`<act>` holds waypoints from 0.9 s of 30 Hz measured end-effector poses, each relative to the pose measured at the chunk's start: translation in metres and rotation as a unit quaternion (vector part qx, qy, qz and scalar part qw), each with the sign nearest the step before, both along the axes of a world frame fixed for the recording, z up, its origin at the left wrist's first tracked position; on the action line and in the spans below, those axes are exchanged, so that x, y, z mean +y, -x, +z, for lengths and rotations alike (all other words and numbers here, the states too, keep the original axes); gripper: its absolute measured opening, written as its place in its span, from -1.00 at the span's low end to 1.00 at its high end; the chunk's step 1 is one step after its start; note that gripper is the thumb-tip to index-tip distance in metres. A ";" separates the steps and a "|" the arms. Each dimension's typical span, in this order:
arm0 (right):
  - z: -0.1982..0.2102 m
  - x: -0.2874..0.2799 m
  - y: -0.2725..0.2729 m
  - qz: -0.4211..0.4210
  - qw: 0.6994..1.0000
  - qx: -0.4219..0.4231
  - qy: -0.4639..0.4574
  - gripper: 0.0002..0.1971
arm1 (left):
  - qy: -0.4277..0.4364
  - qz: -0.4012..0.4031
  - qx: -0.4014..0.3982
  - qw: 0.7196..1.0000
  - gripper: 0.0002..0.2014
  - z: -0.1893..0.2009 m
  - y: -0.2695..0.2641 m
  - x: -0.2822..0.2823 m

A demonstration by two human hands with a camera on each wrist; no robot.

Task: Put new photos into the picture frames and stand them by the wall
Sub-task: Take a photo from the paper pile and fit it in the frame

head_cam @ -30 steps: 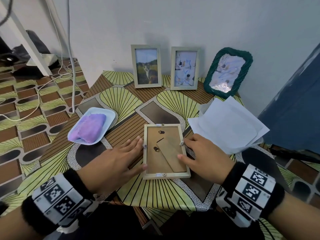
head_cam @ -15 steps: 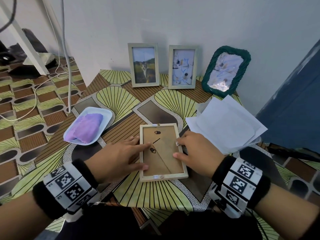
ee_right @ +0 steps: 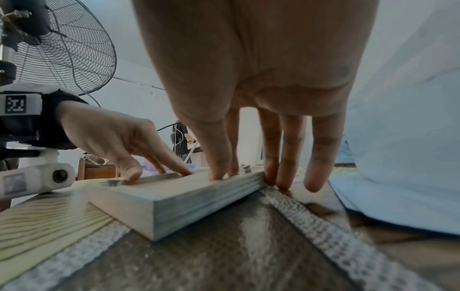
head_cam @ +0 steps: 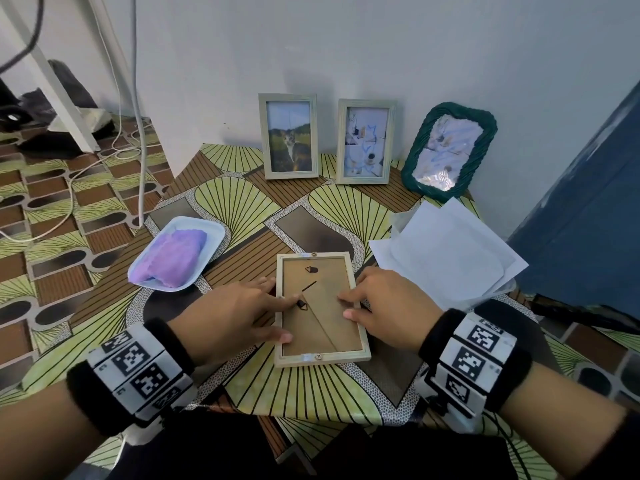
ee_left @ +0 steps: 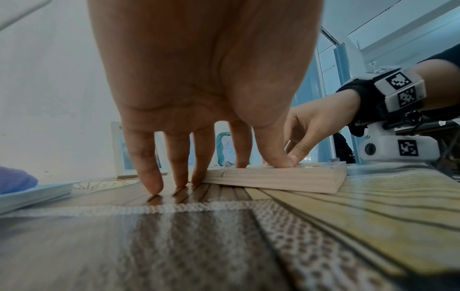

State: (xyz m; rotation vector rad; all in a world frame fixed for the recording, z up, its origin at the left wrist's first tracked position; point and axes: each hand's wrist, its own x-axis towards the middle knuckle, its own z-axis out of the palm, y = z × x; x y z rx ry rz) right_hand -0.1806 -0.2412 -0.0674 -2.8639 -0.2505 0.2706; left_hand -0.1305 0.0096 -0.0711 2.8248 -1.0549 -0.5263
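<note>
A light wooden picture frame (head_cam: pixel 320 308) lies face down on the patterned table (head_cam: pixel 239 209), its brown backing and folded stand facing up. My left hand (head_cam: pixel 239 311) rests at its left side: the thumb presses the lower left rim, the index finger lies on the backing by a black hanger, and the other fingers touch the table. My right hand (head_cam: pixel 388 306) presses the right rim with thumb and index finger. In the wrist views the frame (ee_left: pixel 273 177) (ee_right: pixel 189 195) lies flat, and two right fingers lean against its side. Loose white photo sheets (head_cam: pixel 446 251) lie to the right.
Two wooden frames with photos (head_cam: pixel 290 136) (head_cam: pixel 365 142) and a green woven frame (head_cam: pixel 450 150) stand against the wall. A white tray with a purple cloth (head_cam: pixel 180 252) sits at the left. A blue panel (head_cam: pixel 588 209) borders the right. Cables trail over the floor at the left.
My left index finger has slid from the left rim onto the backing. The stand flap, earlier lifted off the backing, now lies flat. My right hand stays on the right rim.
</note>
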 end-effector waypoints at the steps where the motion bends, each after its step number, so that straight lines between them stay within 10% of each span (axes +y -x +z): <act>1: 0.002 -0.001 0.000 0.002 1.000 -0.004 0.000 -0.68 | 0.002 0.000 -0.007 1.000 -0.32 0.001 0.003 0.001; 8: 0.022 0.001 -0.028 -0.027 0.991 -0.101 -0.086 -0.50 | 0.045 -0.077 -0.039 0.995 -0.33 0.008 0.036 0.028; 13: 0.011 0.008 -0.050 0.055 0.998 -0.023 -0.008 -0.45 | -0.026 -0.166 -0.026 0.985 -0.34 0.005 0.065 0.049; 27: -0.002 -0.005 0.005 0.006 0.995 0.031 0.095 -0.42 | -0.069 -0.057 -0.037 0.995 -0.20 0.007 0.027 0.062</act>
